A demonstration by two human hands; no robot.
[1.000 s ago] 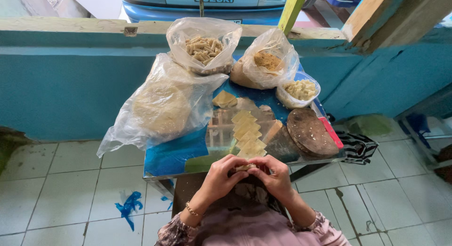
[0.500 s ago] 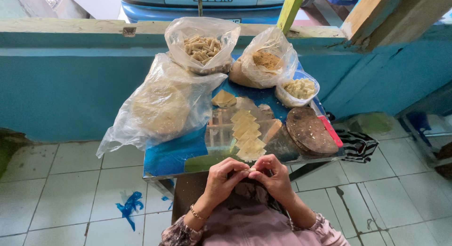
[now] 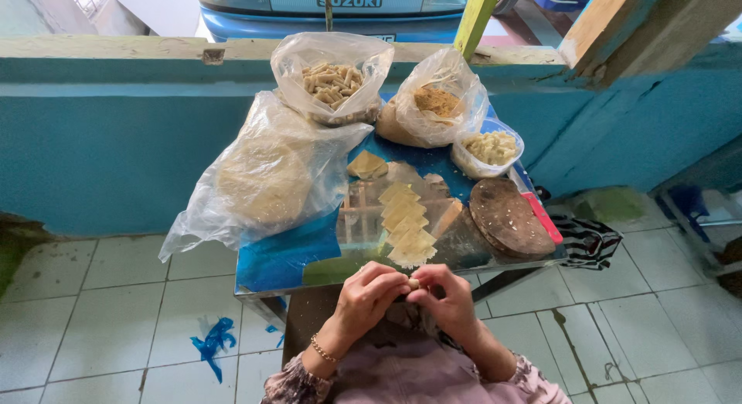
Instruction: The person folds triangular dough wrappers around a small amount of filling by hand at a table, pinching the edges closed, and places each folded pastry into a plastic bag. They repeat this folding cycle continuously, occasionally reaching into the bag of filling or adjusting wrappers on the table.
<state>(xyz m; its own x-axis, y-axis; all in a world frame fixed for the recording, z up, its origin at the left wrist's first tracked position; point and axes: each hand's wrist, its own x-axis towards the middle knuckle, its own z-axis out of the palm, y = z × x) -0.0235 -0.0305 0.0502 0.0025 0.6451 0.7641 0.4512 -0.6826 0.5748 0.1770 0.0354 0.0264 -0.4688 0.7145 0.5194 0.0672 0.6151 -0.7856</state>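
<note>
Both hands are meeting just in front of the near edge of the table (image 3: 278, 265), pinching one small pale piece of dough (image 3: 414, 282) between their fingertips. The left hand (image 3: 371, 292) is curling closed around it from one side, a thin bracelet (image 3: 322, 349) showing at the wrist, and the right hand (image 3: 444, 296) is closing on it from the other, so each is gripping the same piece. Judging by its look, the dough is light, soft and easily squashed, so it is likely best taken lightly at its edges with the fingertips rather than squeezed in the middle. Just beyond the hands, a row of flat, pale yellow wrappers (image 3: 403, 222) is lying overlapped on the glossy blue tabletop, thin and probably quick to tear or stick. To their right a round, dark, rough-faced board (image 3: 506, 218) is sitting near the table's corner. On the left a big crinkled clear bag (image 3: 263, 176) is holding a stack of round pale sheets. At the far side, another clear bag (image 3: 331, 75) is holding short rolled tan pieces, a third bag (image 3: 433, 102) is holding brownish crumbly filling, and a small bag (image 3: 488, 149) is holding pale lumpy mix. A scrap of blue plastic (image 3: 212, 340) is lying on the tiled floor.
</note>
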